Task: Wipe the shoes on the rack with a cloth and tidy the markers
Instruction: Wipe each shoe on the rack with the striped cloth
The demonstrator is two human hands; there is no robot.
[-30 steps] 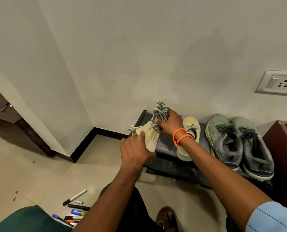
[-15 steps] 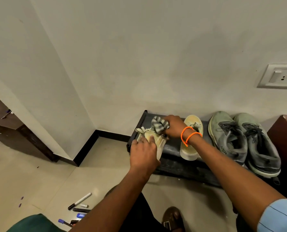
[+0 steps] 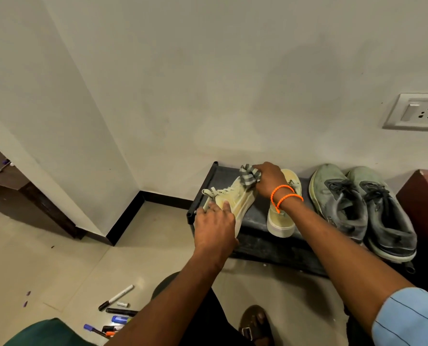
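Our right hand (image 3: 267,180), two orange cord bracelets (image 3: 284,196) on its wrist, has its fingers bunched around a crumpled grey-and-white striped cloth (image 3: 249,176) and presses it on the toe end of a pale yellow canvas sneaker (image 3: 235,199), which our left hand (image 3: 214,224) clasps at the heel end, tilted on the left end of the low black shoe rack (image 3: 220,178). Just right of that grip stands the matching pale yellow sneaker (image 3: 282,218), then a pair of worn grey-green running shoes (image 3: 362,208). Below our left hand, well apart from it, the scattered markers (image 3: 115,310) lie on the beige tiled floor (image 3: 45,265).
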